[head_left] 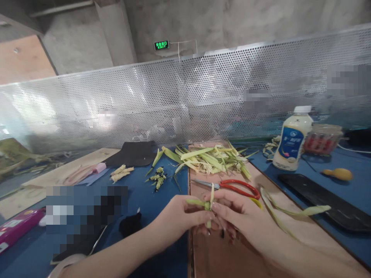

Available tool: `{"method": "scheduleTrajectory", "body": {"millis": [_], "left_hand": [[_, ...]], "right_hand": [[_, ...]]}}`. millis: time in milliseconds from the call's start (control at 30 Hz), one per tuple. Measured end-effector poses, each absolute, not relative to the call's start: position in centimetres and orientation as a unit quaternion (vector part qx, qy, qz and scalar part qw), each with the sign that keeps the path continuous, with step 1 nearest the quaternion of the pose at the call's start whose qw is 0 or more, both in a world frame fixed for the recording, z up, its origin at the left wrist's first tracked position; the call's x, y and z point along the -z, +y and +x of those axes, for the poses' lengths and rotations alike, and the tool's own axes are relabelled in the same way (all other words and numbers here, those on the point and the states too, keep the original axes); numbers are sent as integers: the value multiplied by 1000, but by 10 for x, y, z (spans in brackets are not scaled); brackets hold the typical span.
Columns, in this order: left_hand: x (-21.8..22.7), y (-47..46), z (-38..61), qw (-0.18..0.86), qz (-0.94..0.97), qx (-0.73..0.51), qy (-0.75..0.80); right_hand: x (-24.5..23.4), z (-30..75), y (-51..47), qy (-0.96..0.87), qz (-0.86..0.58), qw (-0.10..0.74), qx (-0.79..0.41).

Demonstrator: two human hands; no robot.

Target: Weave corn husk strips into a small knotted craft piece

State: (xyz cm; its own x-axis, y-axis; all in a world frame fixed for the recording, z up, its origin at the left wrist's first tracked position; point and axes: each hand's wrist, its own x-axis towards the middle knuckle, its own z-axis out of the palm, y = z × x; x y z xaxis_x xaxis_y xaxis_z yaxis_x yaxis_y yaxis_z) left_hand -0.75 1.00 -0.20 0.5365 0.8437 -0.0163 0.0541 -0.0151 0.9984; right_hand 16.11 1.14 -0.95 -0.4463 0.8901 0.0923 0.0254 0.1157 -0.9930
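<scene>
Over the wooden board [203, 247], my left hand [185, 214] and my right hand [232, 214] meet at the fingertips. Between them is a small piece woven from green corn husk strips [207, 205], with strip ends pointing up and to the left. Both hands pinch it; its underside is hidden by fingers. Just beyond my right hand lie red-handled scissors [240, 186], blades pointing left. Something yellow [256, 203] peeks out beside that hand. Behind the scissors is a heap of loose green husk strips [214, 158]. Two long husk strips [290, 211] lie to the right.
Small dark-tipped woven pieces [158, 178] and pale husk pieces [121, 173] lie left on the blue table [171, 185]. At right stand a milk-coloured bottle [292, 141] and a clear jar [323, 139], near a black tray [321, 200]. A perforated metal screen [150, 108] closes the back.
</scene>
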Motion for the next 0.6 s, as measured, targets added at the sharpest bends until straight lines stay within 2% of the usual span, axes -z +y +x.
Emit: {"method": "scheduleTrajectory", "body": {"millis": [600], "left_hand": [[0,6,-5,579,659,-320,359]], "right_hand": [[4,163,8,-657,-417,397,-487]]}}
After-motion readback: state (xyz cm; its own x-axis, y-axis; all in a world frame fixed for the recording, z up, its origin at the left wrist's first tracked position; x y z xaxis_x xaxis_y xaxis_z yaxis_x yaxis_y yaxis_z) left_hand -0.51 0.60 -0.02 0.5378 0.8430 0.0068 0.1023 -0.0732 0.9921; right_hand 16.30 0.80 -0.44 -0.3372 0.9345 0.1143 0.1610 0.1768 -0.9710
